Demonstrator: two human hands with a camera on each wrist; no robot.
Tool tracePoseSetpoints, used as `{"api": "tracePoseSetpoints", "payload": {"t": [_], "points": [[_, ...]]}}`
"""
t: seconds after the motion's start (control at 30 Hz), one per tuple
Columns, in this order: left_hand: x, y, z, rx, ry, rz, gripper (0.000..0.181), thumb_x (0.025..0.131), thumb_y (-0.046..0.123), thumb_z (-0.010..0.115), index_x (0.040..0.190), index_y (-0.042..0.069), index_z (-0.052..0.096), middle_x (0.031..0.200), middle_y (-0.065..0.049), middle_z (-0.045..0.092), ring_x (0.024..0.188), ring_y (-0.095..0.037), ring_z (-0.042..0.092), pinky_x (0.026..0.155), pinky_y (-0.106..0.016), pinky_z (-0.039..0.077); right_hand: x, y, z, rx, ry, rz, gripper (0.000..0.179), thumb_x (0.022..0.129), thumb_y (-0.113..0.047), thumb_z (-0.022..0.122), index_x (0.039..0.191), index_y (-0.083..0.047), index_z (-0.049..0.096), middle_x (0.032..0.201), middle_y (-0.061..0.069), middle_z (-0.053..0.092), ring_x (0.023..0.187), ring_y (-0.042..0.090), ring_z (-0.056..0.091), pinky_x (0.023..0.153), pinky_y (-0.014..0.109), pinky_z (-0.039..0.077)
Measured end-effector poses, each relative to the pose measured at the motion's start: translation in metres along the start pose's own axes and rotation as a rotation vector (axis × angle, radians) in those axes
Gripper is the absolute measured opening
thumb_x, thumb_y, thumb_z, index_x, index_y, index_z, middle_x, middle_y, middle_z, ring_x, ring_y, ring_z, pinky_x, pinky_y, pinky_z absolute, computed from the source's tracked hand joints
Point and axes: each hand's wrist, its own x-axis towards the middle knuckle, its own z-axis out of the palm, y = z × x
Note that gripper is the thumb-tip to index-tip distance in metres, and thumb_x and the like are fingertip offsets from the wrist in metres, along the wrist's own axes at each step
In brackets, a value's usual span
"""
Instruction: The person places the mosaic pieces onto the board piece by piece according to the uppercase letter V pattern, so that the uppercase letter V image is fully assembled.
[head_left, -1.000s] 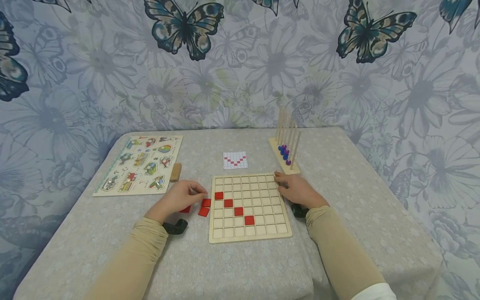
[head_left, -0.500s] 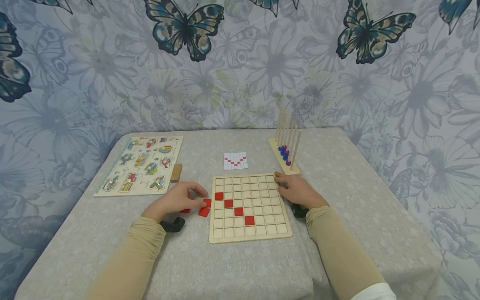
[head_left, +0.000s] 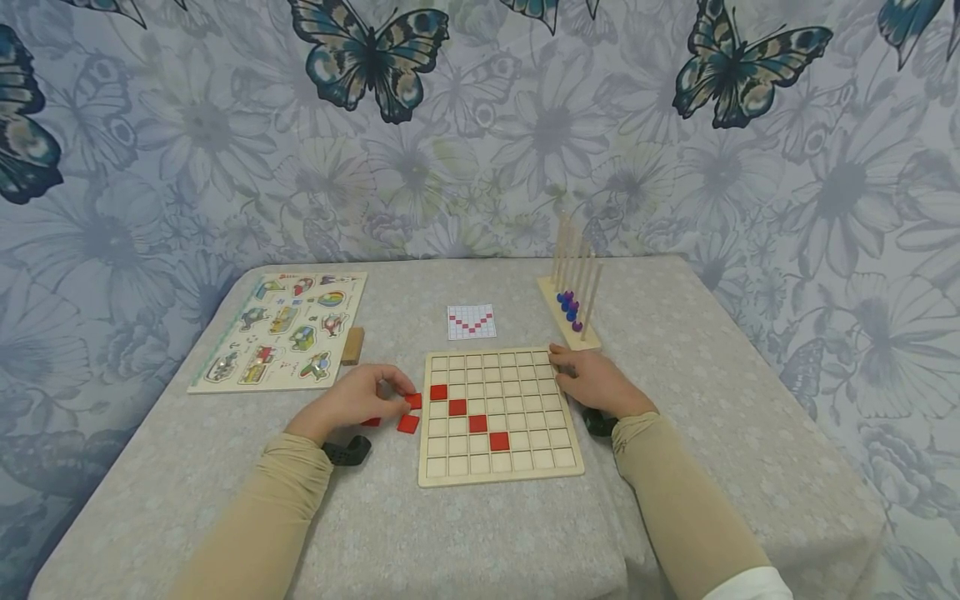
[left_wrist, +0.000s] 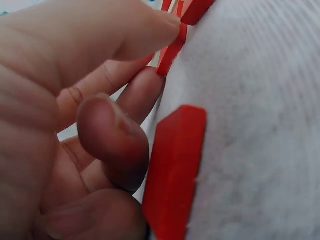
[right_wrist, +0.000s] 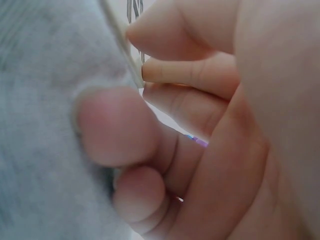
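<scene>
My left hand [head_left: 367, 393] pinches a small red square tile [head_left: 413, 401] between thumb and fingertips, just left of the wooden grid board [head_left: 525, 477]. Close by on the cloth lie two more red tiles: one [head_left: 408, 424] below the fingertips, the other [head_left: 371, 422] partly hidden under the hand. In the left wrist view, a thick red tile [left_wrist: 179, 165] lies beside the curled fingers. Four cells in a descending diagonal of the board hold red tiles [head_left: 477, 424]. My right hand [head_left: 596, 379] holds the board's upper right corner, thumb at the side edge and fingers around the corner.
Behind the board lies a small pattern card [head_left: 472, 322] with a V of red squares. A picture puzzle board [head_left: 281, 329] lies at the left with a wooden block [head_left: 352, 346] beside it. A peg stand [head_left: 572, 312] with blue and purple beads stands behind the right hand.
My left hand has lowered onto the upper loose red tile, pinched it and shifted it slightly away from me. The right hand stays at the board's corner.
</scene>
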Motion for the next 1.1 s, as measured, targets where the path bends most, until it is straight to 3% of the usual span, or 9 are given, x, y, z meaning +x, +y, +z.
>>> {"api": "tracePoseSetpoints", "payload": {"t": [0.53, 0.73, 0.87, 1.0, 1.1], "points": [[0.0013, -0.0018, 0.0020, 0.043, 0.043, -0.011, 0.018, 0.087, 0.018, 0.082, 0.104, 0.020, 0.075, 0.102, 0.002, 0.071, 0.075, -0.017, 0.060, 0.067, -0.032, 0.051, -0.0005, 0.0003, -0.0017, -0.008, -0.009, -0.011, 0.048, 0.104, -0.017, 0.056, 0.150, -0.003, 0.050, 0.163, 0.008, 0.040, 0.147, 0.033, 0.041, 0.113, 0.050, 0.042], [0.0010, -0.0030, 0.0016, 0.036, 0.108, -0.039, 0.020, 0.088, 0.018, 0.080, 0.108, 0.017, 0.075, 0.104, -0.002, 0.072, 0.071, -0.017, 0.059, 0.063, -0.032, 0.051, 0.0013, 0.0010, -0.0026, -0.013, -0.005, -0.015, 0.048, 0.104, -0.018, 0.057, 0.150, -0.004, 0.051, 0.162, 0.008, 0.041, 0.148, 0.033, 0.040, 0.112, 0.050, 0.043], [0.0014, -0.0031, 0.0023, 0.043, 0.158, -0.039, 0.022, 0.088, 0.018, 0.080, 0.110, 0.015, 0.074, 0.106, -0.003, 0.072, 0.066, -0.015, 0.056, 0.062, -0.031, 0.050, 0.0025, 0.0004, -0.0026, -0.015, -0.005, -0.022, 0.048, 0.104, -0.018, 0.057, 0.150, -0.004, 0.051, 0.162, 0.008, 0.041, 0.144, 0.032, 0.046, 0.101, 0.045, 0.051], [0.0017, -0.0023, 0.0031, 0.047, 0.174, -0.034, 0.023, 0.088, 0.018, 0.080, 0.110, 0.015, 0.075, 0.108, -0.004, 0.073, 0.067, -0.015, 0.057, 0.065, -0.030, 0.051, 0.0020, 0.0008, -0.0018, -0.015, -0.010, -0.011, 0.049, 0.104, -0.019, 0.057, 0.151, -0.006, 0.050, 0.163, 0.006, 0.041, 0.142, 0.031, 0.049, 0.093, 0.041, 0.051], [0.0017, -0.0012, 0.0041, 0.049, 0.173, -0.028, 0.022, 0.089, 0.018, 0.080, 0.110, 0.014, 0.075, 0.108, -0.004, 0.073, 0.070, -0.014, 0.059, 0.066, -0.030, 0.052, 0.0006, 0.0020, -0.0005, 0.000, -0.013, -0.001, 0.049, 0.104, -0.019, 0.057, 0.151, -0.006, 0.050, 0.163, 0.007, 0.040, 0.145, 0.032, 0.045, 0.101, 0.043, 0.050]]}}
